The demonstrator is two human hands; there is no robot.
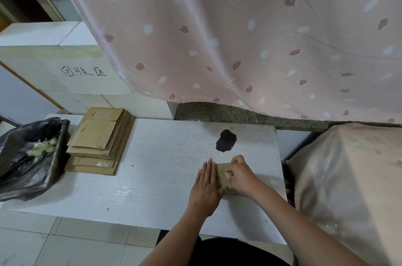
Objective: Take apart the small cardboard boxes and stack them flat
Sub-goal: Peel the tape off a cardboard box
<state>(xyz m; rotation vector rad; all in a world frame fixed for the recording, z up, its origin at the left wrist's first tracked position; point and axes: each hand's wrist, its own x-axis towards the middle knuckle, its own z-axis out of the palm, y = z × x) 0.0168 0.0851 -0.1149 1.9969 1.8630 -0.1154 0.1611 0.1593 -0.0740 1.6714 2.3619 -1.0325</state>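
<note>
curtain: a pink curtain (239, 37) with a leaf print hangs across the far side, its hem reaching down to the far edge of the table.
table: a white table (152, 178) with a dark blotch (226, 140) on it, just beyond the hands.
covered bundle: a cloth-covered bundle (348, 178) sits to the right of the table.
bin: a bin lined with a black bag (26, 156) stands at the left end of the table, with some pale scraps inside.
flat stack: a pile of flattened cardboard (100, 141) lies on the left part of the table beside the bin, well apart from the hands.
small box: one small cardboard box (224, 175) rests on the near right part of the table, between the two hands, long axis running near to far.
left hand: the left hand (206, 187) lies flat with straight fingers held together, pressed against the left side of the box; it grips nothing.
right hand: the right hand (241, 175) is curled over the top right of the box, its fingertips seemingly picking at something pale on the top face, perhaps tape; what exactly they pinch is too small to tell.
key relation: the box lies straight under the right fingers and just right of the left palm, so the right hand is placed to open it while the left steadies; once flat it would have to travel left and far to reach the pile.
</note>
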